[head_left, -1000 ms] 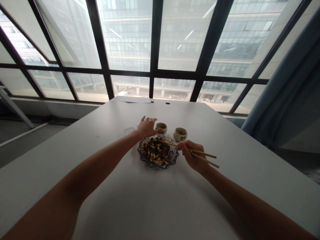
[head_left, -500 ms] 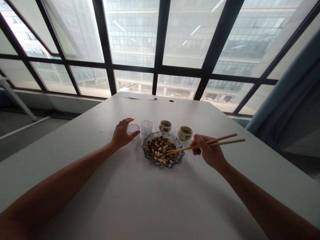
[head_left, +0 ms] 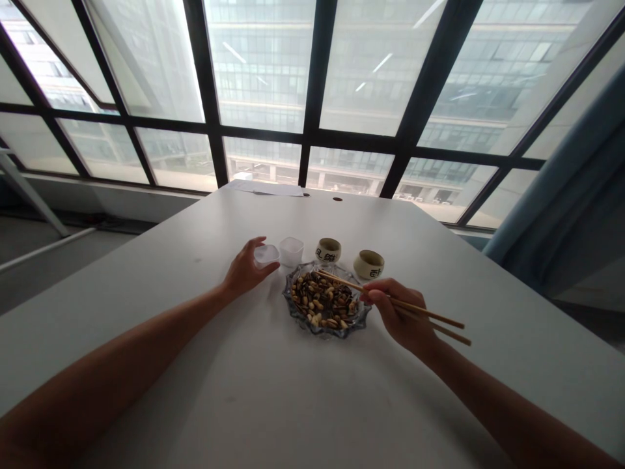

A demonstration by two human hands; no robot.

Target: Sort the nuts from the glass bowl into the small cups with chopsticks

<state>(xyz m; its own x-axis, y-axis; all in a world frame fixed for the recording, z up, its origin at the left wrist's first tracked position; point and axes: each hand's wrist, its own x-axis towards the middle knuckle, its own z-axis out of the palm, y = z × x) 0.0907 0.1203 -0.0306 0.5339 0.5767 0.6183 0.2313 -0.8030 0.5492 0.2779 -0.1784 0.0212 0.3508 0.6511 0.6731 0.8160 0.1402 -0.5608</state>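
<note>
A scalloped glass dish (head_left: 359,317) of mixed nuts and dark seeds sits on the white table (head_left: 273,391). My right hand (head_left: 401,314) grips a pair of wooden chopsticks (head_left: 430,317), their tips reaching over the dish toward its far side. My left hand (head_left: 245,269) curls around a small clear plastic cup (head_left: 266,254) left of the dish. A second clear plastic cup (head_left: 291,250) stands just right of it. Two small ceramic cups (head_left: 327,249) (head_left: 368,264) with dark characters stand behind the dish.
Papers (head_left: 267,188) lie at the table's far edge next to a dark cable hole (head_left: 337,198). Large black-framed windows rise behind the table. A blue curtain (head_left: 571,189) hangs at the right.
My left hand went from the ceramic cups leftward to the clear plastic cup and now holds it. My right hand swung the chopsticks so their tips point back over the dish.
</note>
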